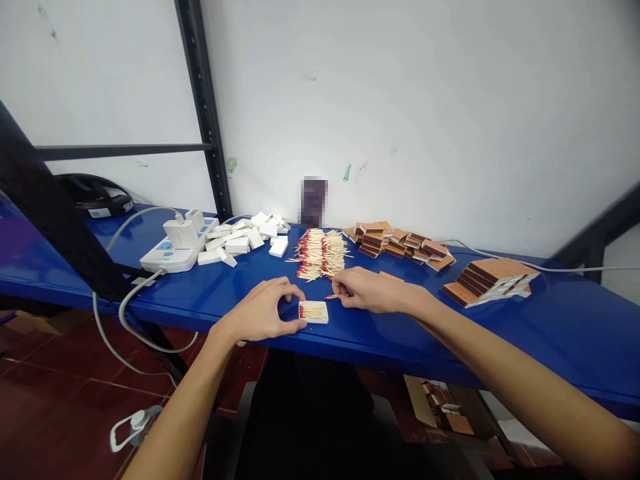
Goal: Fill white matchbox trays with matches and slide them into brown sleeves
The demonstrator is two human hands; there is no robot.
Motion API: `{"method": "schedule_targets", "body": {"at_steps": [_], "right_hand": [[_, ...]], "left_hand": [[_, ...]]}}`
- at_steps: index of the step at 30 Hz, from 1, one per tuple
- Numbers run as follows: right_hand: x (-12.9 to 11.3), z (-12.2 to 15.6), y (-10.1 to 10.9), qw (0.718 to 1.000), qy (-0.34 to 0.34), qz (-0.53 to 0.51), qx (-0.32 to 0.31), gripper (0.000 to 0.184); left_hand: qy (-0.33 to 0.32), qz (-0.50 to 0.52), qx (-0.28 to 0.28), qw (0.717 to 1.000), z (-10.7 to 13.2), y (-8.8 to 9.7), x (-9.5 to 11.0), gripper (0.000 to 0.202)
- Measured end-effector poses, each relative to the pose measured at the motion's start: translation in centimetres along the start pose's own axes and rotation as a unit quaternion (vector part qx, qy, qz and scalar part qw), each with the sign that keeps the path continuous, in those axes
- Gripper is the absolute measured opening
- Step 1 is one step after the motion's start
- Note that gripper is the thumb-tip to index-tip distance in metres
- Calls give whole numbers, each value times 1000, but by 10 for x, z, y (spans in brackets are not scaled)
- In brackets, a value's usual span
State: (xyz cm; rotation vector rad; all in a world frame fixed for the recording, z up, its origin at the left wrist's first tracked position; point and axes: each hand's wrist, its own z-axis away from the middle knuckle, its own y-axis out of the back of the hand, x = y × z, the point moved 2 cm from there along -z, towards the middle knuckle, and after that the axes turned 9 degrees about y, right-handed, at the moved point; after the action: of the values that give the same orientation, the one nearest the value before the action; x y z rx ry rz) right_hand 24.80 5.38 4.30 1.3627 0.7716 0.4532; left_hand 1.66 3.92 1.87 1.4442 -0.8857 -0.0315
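Left hand (265, 310) pinches the left end of the white tray (316, 321), lying lengthwise left to right near the front edge of the blue surface (390, 340), and just beyond the tray's right end the right hand (367, 291) pinches at least 1 match (329, 297), head leftward.

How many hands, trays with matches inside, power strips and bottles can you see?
Hands: 2, the left hand and the right hand
Tray with matches inside: 1
Power strip: 1
Bottle: 1
Total: 5
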Motion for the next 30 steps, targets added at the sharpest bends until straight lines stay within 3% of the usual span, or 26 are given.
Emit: {"method": "schedule_targets", "body": {"at_steps": [4,8,14,18,23,30], "right_hand": [[1,-6,3,998,-33,-42,-41,9],[1,-9,5,997,-30,-48,-43,9],[-31,-11,19,995,11,-102,11,5],[-46,-19,18,994,45,-93,-22,10],[-42,-21,10,994,60,-81,-42,12],[-43,-17,14,993,76,-92,5,15]], "left_hand": [[0,-2,-1,1000,0,0,0,36],[-2,-2,2,1000,0,1,0,35],[-10,-11,4,1000,0,-1,-1,34],[-16,-17,9,1000,-1,-1,-2,34],[-16,-13,6,1000,-1,-1,-2,35],[-17,-10,6,1000,-1,-1,-1,34]]}}
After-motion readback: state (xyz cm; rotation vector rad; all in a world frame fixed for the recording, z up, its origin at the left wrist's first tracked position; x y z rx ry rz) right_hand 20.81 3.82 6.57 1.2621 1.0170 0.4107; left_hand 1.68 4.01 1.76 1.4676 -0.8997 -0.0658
